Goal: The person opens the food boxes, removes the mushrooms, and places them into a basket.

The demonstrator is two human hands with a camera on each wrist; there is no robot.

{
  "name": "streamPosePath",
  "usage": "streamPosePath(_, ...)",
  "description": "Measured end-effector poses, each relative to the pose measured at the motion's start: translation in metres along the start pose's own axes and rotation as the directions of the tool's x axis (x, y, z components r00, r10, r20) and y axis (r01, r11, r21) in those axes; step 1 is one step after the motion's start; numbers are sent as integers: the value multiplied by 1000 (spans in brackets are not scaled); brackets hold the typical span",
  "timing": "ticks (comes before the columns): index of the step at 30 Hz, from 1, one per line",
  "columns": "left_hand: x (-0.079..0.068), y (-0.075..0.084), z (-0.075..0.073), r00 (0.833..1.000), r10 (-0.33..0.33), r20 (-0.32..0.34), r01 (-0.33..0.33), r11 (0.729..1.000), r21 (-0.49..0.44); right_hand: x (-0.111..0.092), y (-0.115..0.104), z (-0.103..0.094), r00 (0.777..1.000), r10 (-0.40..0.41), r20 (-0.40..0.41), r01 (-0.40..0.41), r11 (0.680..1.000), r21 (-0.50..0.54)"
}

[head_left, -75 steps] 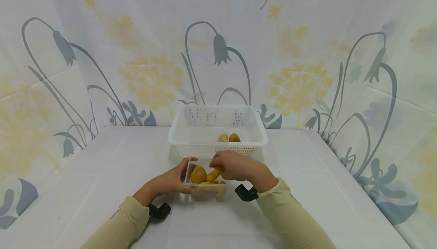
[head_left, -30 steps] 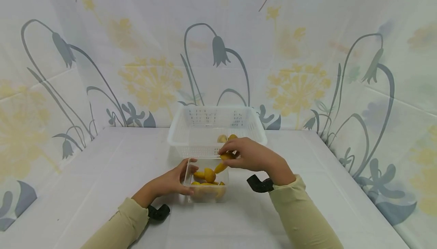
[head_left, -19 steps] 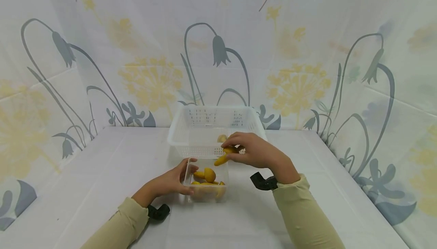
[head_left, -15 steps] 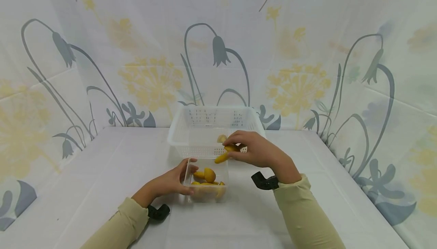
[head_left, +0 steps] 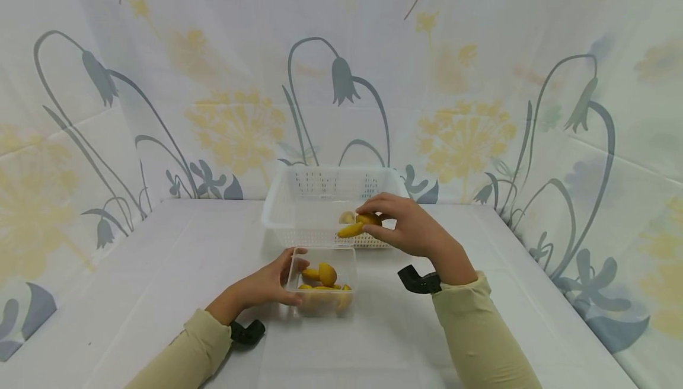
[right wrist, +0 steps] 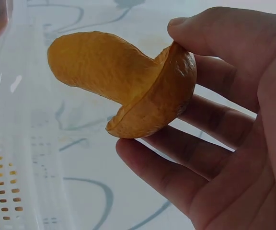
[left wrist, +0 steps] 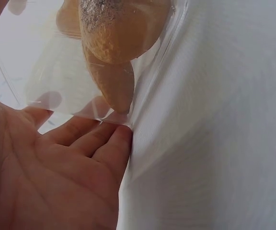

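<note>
My right hand (head_left: 402, 223) holds a yellow-brown mushroom (right wrist: 143, 96) by its cap, thumb on one side and fingers on the other, the thick stem pointing out to the left. In the head view this mushroom overlaps the front rim of a white perforated basket (head_left: 304, 236). Nearer to me, the left hand (head_left: 272, 279) grips the left side of a clear plastic box (head_left: 348, 267) on the table. Several yellow mushrooms (head_left: 328, 274) lie inside it. The left wrist view shows fingertips against the box, with a mushroom (left wrist: 123, 33) behind its clear wall.
A pale mushroom (head_left: 347, 217) shows in the basket, just beyond the held one. The basket stands right behind the box on a white-covered table (head_left: 176, 258). Flower-printed cloth (head_left: 240, 80) hangs at the back and sides.
My right hand has lifted the mushroom out of the box and carried it up and away from me to the basket's front rim. The left hand stays on the box.
</note>
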State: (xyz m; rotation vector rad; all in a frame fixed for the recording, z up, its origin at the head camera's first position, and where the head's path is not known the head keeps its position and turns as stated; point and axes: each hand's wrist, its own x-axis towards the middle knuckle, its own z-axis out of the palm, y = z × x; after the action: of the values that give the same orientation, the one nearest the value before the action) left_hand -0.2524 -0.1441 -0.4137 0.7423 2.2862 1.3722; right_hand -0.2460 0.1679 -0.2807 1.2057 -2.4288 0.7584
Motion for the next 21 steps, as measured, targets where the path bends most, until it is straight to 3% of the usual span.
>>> streamPosePath(21, -2, 3, 0, 999, 38, -13, -38, 999, -13, -2, 8, -8, 988, 26, -153, -32, 999, -34)
